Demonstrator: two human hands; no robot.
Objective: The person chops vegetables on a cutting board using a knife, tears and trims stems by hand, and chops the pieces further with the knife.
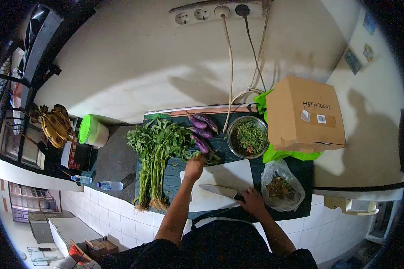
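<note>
My right hand [253, 201] is closed round the handle of a kitchen knife [217, 190], whose blade lies flat over the white cutting board [229, 175] and points left. Past the board's upper left corner reaches my left hand [194, 167], its fingers drawn together at the lower end of a purple eggplant [200, 144] and some green stems. What they grip, if anything, is hidden. More eggplants [202, 133] lie just beyond. To the left spreads a big bunch of leafy greens [159, 148] with roots still on. Beyond the board stands a metal bowl [247, 137] of chopped greens.
A clear plastic bag [283, 186] with root scraps lies right of the board. Behind it a cardboard box [305, 116] rests on a bright green bag [292, 155]. At left are two water bottles [110, 185], a green-lidded tub [94, 131] and bananas [55, 127]. Cords [229, 67] hang behind.
</note>
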